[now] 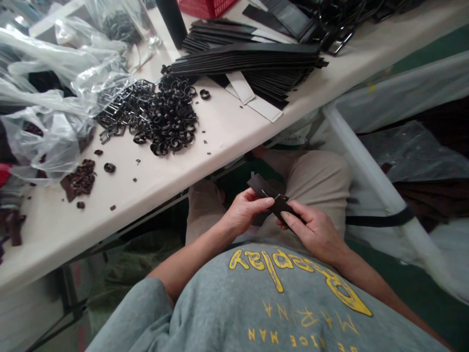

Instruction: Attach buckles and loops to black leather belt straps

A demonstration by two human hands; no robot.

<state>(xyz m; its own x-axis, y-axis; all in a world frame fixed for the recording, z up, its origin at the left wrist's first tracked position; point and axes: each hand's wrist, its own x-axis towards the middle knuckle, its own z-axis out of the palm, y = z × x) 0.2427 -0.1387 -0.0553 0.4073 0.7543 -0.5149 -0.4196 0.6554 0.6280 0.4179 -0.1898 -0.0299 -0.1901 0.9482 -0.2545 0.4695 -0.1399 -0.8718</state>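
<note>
Above my lap, both hands are closed on a dark belt strap [261, 185]. My left hand [242, 210] pinches it between thumb and fingers near its upper end. On the lower right part, my right hand [318, 229] grips it with the thumb on top. Between the two thumbs is a small shiny edge, too small to make out. The strap's far end trails off behind the hands and is partly hidden. On the table [227, 132] beyond lie a heap of black belt loops [172, 117] and a pile of metal buckles [126, 105].
Stacked black straps [249, 58] lie at the back of the table, with larger buckles [340, 39] to their right. Clear plastic bags [47, 132] and brown loops [82, 178] are on the left. A pale rail [373, 171] slants down on my right.
</note>
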